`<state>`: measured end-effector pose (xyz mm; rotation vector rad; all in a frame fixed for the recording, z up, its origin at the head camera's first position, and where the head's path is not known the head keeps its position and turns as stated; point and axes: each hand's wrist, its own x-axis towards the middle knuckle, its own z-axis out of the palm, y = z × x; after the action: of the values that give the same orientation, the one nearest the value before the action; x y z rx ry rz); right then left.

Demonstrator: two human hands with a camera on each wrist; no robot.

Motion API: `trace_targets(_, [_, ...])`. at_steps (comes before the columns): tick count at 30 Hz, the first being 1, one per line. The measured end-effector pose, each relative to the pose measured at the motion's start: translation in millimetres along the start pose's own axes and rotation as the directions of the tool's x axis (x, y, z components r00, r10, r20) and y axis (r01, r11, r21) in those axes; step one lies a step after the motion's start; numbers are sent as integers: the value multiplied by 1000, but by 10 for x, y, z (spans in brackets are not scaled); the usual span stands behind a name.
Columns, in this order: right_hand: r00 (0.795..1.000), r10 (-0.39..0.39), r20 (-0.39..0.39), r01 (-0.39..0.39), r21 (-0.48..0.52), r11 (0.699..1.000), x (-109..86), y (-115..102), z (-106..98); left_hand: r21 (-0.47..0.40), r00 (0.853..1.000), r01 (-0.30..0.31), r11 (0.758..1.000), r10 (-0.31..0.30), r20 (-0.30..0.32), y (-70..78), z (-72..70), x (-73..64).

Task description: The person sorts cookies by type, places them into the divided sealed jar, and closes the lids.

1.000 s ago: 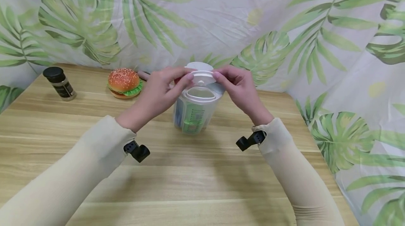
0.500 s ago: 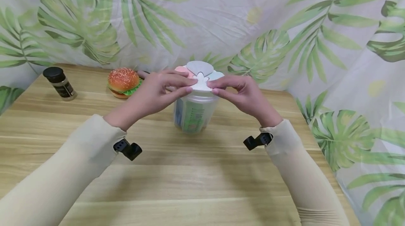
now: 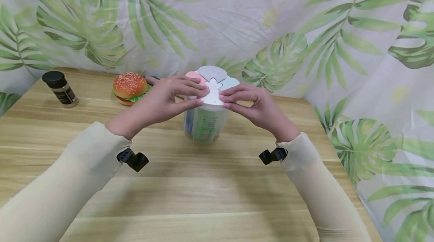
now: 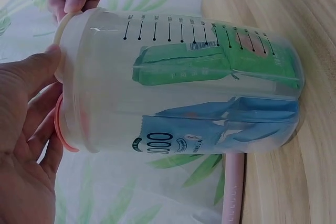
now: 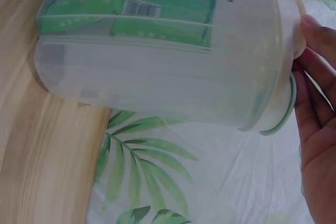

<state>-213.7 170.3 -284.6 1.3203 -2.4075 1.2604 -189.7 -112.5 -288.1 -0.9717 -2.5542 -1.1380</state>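
Observation:
A clear compartmented storage canister (image 3: 207,125) stands upright on the table, marked with a measuring scale. Inside it a green packet (image 4: 184,64) and a blue packet (image 4: 189,124) show through the wall. Its lid has petal-shaped flaps: pink, grey, pale green and a white flap (image 3: 213,94) at the front, lying flat. My left hand (image 3: 162,97) presses the white flap's left side with fingertips and thumb. On the right side of that flap, the thumb and fingertips of my right hand (image 3: 257,106) press likewise. The flap's front edge shows between the two thumbs.
A toy hamburger (image 3: 130,87) sits at the back left of the wooden table (image 3: 190,204). Farther left stands a black-capped seasoning jar (image 3: 61,89). Behind the canister lies a pinkish rod (image 4: 233,187). A leaf-print cloth (image 3: 230,20) hangs along the back and right.
The white flap was raised with an opening showing in front of it. Both hands have brought it down flat, and their fingertips have moved slightly toward the front edge.

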Motion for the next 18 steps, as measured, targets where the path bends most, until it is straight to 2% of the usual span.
trace_targets(7, [999,-52,-13,51,-26,998,-32,-9,31,19,999,-48,999,48,0,20,-5,5])
trace_targets(18, [998,-63,-24,61,-72,996,-44,-18,69,28,999,-48,998,48,3,33,1,6])
